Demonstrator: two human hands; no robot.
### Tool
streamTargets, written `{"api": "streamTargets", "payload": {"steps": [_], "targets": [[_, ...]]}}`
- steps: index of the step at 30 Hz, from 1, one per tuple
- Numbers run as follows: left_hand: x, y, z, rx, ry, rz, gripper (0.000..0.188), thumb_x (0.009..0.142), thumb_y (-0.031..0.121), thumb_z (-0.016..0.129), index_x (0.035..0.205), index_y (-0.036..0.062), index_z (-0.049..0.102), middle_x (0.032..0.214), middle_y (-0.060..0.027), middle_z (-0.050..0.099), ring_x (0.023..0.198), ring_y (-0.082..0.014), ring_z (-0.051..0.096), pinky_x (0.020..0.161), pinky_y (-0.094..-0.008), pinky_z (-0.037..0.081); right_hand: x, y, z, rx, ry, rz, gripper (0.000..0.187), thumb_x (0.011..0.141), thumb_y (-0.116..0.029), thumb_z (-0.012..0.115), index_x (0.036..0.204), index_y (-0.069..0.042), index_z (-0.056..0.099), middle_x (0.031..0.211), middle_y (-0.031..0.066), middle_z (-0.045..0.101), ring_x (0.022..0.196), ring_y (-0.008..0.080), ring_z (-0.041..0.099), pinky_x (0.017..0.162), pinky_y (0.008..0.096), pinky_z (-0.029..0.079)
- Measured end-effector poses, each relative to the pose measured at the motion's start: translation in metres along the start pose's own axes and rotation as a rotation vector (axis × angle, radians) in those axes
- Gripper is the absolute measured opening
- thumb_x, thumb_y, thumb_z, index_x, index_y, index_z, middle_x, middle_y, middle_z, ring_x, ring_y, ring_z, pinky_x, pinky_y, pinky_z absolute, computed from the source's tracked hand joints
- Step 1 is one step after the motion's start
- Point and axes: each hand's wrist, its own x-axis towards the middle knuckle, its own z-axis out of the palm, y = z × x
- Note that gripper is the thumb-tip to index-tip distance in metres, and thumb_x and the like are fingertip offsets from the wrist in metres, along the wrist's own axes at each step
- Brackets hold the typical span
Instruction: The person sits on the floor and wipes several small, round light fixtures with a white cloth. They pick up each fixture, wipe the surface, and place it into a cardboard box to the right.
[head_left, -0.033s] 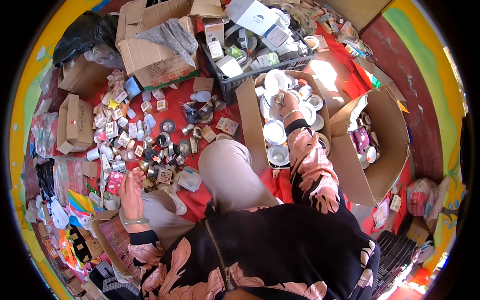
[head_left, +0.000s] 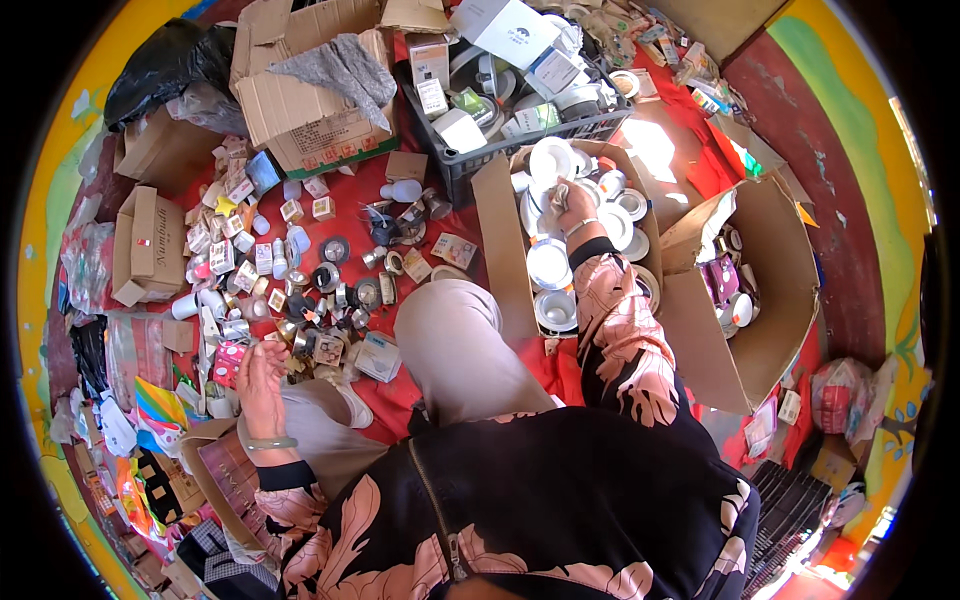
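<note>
My right hand [head_left: 574, 206] reaches into an open cardboard box [head_left: 496, 235] of white round light fittings [head_left: 549, 263]. Its fingers are closed at a small pale greyish thing, too small and partly covered to name. White discs with rims lie all about that hand. Over my left knee, my left hand [head_left: 262, 385] is raised with loosely bent fingers, and I see nothing in it. Close beyond the left hand lies a pink dotted packet [head_left: 229, 365]. Past it, many small boxes, a white and blue carton [head_left: 378, 357] and round metal-rimmed fittings [head_left: 326, 277] are spread on red cloth.
A black plastic crate [head_left: 470, 165] heaped with boxes and fittings stands beyond the white discs. To the right is a deep cardboard box [head_left: 775, 290] with a few items. At the far left are a large carton [head_left: 320, 140], a black bag [head_left: 170, 75] and a small brown carton [head_left: 150, 245].
</note>
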Motion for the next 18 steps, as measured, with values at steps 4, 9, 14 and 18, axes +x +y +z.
{"api": "streamTargets", "payload": {"steps": [4, 9, 14, 18], "targets": [[-0.002, 0.001, 0.004, -0.004, -0.001, -0.002, 0.024, 0.095, 0.022, 0.047, 0.100, 0.0010, 0.057, 0.092, -0.0080, 0.063, 0.082, -0.0120, 0.059, 0.068, -0.0224, 0.043, 0.024, 0.013, -0.001, 0.030, -0.042, 0.015, 0.011, 0.088, -0.012, 0.053, 0.081, -0.004, 0.053, 0.063, 0.0067, 0.056, 0.050, 0.0189, 0.053, 0.047, 0.0302, 0.044], [0.001, 0.005, 0.016, 0.038, 0.013, -0.040, 0.024, 0.094, 0.021, 0.048, 0.101, 0.0007, 0.057, 0.092, -0.0079, 0.063, 0.082, -0.0115, 0.059, 0.068, -0.0219, 0.043, 0.072, 0.019, -0.022, -0.148, -0.022, 0.127, 0.012, 0.087, -0.014, 0.054, 0.081, -0.004, 0.056, 0.065, 0.0066, 0.057, 0.052, 0.0199, 0.054, 0.049, 0.0327, 0.045], [0.001, 0.001, 0.014, 0.066, 0.008, -0.026, 0.024, 0.094, 0.022, 0.048, 0.101, 0.0012, 0.058, 0.092, -0.0073, 0.063, 0.082, -0.0115, 0.059, 0.068, -0.0220, 0.044, 0.070, 0.011, 0.004, -1.418, 0.231, -0.245, 0.038, 0.082, -0.032, 0.057, 0.093, 0.003, 0.064, 0.085, 0.0184, 0.066, 0.079, 0.0298, 0.064, 0.073, 0.0397, 0.049], [-0.004, 0.000, 0.010, 0.048, 0.029, -0.023, 0.024, 0.094, 0.023, 0.048, 0.101, 0.0018, 0.058, 0.092, -0.0067, 0.063, 0.081, -0.0113, 0.059, 0.068, -0.0225, 0.044, 0.006, -0.013, 0.052, -1.799, 0.373, -0.232, 0.043, 0.081, -0.030, 0.054, 0.116, -0.005, 0.056, 0.104, 0.0214, 0.062, 0.101, 0.0365, 0.059, 0.085, 0.0402, 0.047]]}}
